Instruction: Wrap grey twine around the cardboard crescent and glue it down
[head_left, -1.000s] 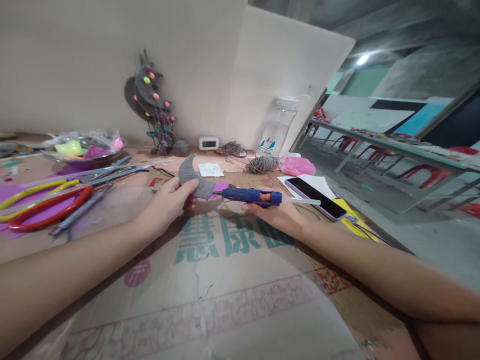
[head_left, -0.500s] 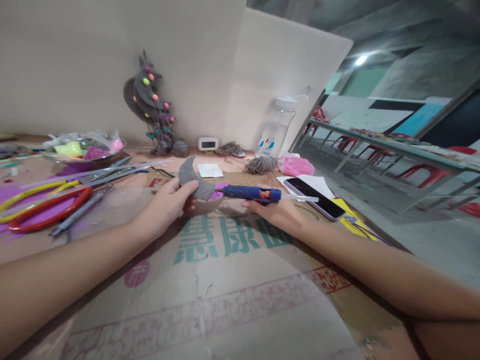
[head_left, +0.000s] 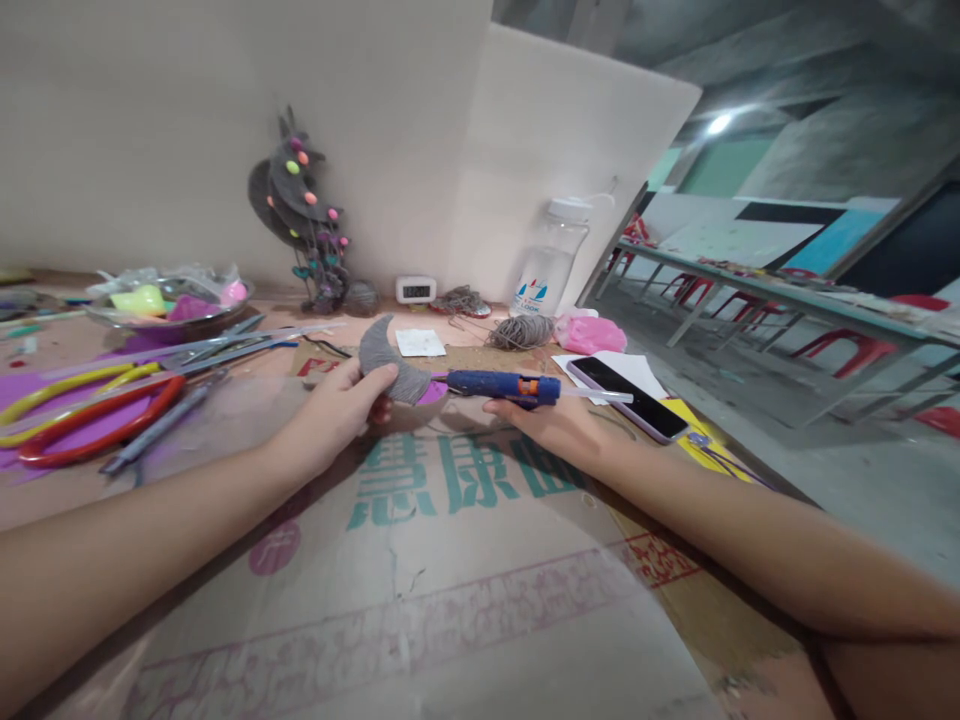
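Note:
Between thumb and fingers, my left hand [head_left: 352, 402] pinches a grey yarn-wrapped crescent [head_left: 391, 366] above the cardboard. A blue glue gun [head_left: 495, 387] lies level in my right hand [head_left: 551, 425], whose fingers wrap its handle and are mostly hidden beneath it. The gun's nozzle points left and meets the crescent's right end, though I cannot tell whether they touch. A bit of purple [head_left: 433, 393] shows at that end. From the back of the gun a clear glue stick [head_left: 604, 397] sticks out.
Scissors with red and yellow handles [head_left: 105, 430] lie left, by a metal bowl [head_left: 169, 322] of bright pieces. Behind my hands are a hanging crescent ornament [head_left: 300, 200], a small digital clock [head_left: 415, 290], a grey yarn bundle [head_left: 523, 332] and a water bottle [head_left: 551, 260]. A phone [head_left: 630, 398] lies right.
The crescent and glue gun have drawn very slightly closer, covering a little more of the purple between them. Both hands keep their hold.

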